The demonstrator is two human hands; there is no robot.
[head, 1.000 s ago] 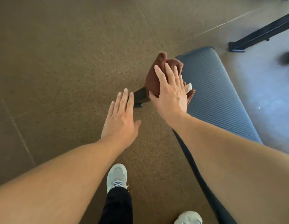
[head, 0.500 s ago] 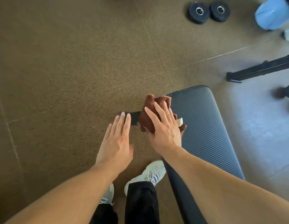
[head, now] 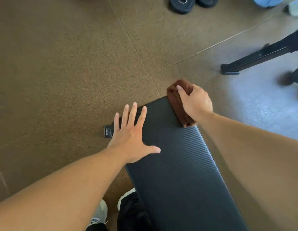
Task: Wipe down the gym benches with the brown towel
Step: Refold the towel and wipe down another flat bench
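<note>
A black ribbed gym bench pad (head: 176,164) runs from the lower right up to the middle of the view. The folded brown towel (head: 175,102) lies across the pad's far right corner. My right hand (head: 195,101) grips the towel from above, fingers curled over its far end. My left hand (head: 129,132) is spread flat with fingers apart over the pad's left edge, holding nothing. It partly covers the black foot of the bench frame (head: 108,130) on the floor.
Brown speckled rubber floor surrounds the bench. Two black weight plates (head: 182,4) lie at the top. A black equipment leg (head: 255,59) crosses the right side over grey floor. My shoes (head: 99,214) and dark trousers show at the bottom edge.
My right hand moved with the towel from the pad's left edge to its far right corner and curled around it. My left hand shifted onto the pad's left edge.
</note>
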